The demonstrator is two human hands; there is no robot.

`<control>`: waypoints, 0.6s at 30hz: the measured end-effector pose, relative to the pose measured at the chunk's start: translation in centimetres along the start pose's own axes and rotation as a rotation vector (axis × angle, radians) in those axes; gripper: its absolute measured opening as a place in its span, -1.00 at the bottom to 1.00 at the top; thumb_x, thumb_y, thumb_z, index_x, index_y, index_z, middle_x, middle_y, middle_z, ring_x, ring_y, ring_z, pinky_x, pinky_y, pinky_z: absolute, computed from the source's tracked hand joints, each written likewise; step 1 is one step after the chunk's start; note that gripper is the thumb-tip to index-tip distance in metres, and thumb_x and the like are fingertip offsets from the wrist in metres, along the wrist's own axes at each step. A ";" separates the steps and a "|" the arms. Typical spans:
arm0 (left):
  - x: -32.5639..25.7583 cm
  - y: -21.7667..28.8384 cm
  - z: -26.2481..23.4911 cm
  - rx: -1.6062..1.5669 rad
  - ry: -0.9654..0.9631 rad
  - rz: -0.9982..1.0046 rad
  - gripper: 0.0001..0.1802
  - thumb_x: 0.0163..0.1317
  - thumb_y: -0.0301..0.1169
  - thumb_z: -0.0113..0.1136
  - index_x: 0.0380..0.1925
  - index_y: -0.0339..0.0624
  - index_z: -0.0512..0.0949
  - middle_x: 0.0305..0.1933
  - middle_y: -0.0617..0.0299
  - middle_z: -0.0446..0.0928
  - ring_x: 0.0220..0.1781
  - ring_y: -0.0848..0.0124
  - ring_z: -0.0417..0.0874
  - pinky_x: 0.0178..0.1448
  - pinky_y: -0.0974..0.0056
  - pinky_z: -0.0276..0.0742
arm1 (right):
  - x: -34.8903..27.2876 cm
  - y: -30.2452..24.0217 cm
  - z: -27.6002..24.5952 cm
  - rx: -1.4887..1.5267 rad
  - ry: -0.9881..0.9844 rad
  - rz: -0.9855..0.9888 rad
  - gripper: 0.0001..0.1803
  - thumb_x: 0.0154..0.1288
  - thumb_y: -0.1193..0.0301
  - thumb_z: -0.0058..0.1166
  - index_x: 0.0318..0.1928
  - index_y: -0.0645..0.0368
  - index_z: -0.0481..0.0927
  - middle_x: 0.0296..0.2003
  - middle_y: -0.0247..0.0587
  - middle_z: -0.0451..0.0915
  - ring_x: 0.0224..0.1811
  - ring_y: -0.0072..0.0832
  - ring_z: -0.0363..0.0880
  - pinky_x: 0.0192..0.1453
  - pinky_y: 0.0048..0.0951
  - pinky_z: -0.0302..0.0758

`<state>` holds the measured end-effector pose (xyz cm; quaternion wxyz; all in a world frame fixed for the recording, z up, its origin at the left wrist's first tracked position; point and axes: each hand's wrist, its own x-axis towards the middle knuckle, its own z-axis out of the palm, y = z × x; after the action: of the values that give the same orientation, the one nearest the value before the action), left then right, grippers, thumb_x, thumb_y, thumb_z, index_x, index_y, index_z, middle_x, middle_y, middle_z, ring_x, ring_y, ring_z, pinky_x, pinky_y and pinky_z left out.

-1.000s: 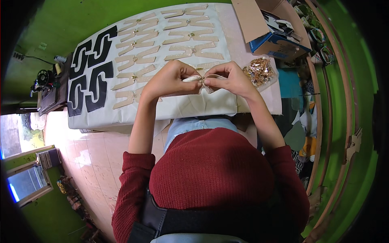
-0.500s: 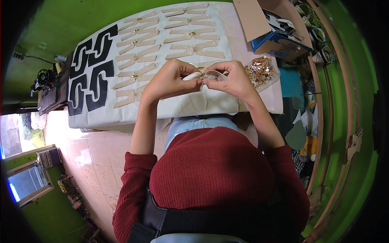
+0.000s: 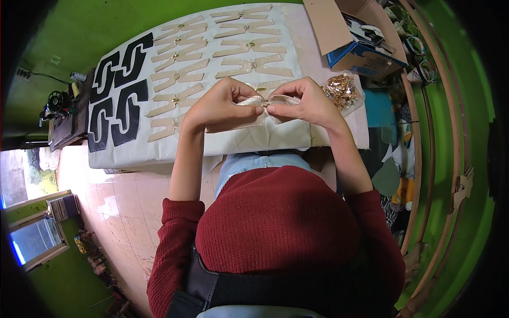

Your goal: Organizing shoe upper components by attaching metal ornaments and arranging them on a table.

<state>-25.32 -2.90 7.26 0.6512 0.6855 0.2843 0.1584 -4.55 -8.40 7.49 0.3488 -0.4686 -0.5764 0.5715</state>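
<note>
Both left hand [image 3: 225,105] and right hand [image 3: 310,105] pinch a beige strap [image 3: 233,124] above the near side of a white-covered table [image 3: 244,140]; tiled floor [image 3: 124,199] lies left, green wall [image 3: 132,24] far.

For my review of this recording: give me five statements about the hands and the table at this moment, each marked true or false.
1. The left hand and the right hand both pinch one beige piece. True.
2. The container of shiny gold-toned bits is on the left of the table. False: the clear container is on the right, beyond the right hand.
3. Four black cutouts lie on the left part of the white cloth. True.
4. The cardboard box is shut. False: the cardboard box stands open, its contents showing.
5. The sleeves cover the wrists. False: the dark red sleeves end near the elbows.
</note>
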 end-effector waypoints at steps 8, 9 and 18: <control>-0.1 0.4 -0.1 -0.045 0.006 -0.059 -0.83 0.03 -0.46 0.21 -0.53 -0.40 0.55 -0.67 0.42 0.41 -0.65 0.72 0.29 -0.60 0.53 0.20 | -0.3 0.0 -0.4 0.067 -0.031 -0.001 -0.68 -0.03 0.42 0.32 -0.25 0.35 0.60 -0.44 -0.34 0.59 -0.42 -0.73 0.48 -0.31 -0.70 0.43; -0.1 0.2 -0.2 -0.034 0.018 -0.052 -0.84 0.03 -0.46 0.21 -0.54 -0.40 0.54 -0.68 0.42 0.40 -0.66 0.72 0.28 -0.61 0.54 0.18 | -0.3 0.0 -0.3 0.065 -0.026 0.006 -0.68 -0.03 0.42 0.32 -0.26 0.36 0.60 -0.44 -0.33 0.59 -0.41 -0.73 0.48 -0.30 -0.69 0.43; -0.4 0.6 0.6 0.084 0.095 0.073 -0.83 0.00 -0.46 0.20 -0.64 -0.36 0.52 -0.71 0.43 0.37 -0.67 0.72 0.27 -0.56 0.53 0.24 | -1.3 -0.1 0.9 0.060 0.081 -0.037 -0.70 -0.03 0.42 0.32 -0.30 0.36 0.60 -0.49 -0.32 0.59 -0.46 -0.70 0.50 -0.33 -0.68 0.44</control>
<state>-25.12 -3.63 7.88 0.6014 0.7141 0.2959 0.2023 -5.01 -9.92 7.68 0.3963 -0.4699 -0.5530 0.5624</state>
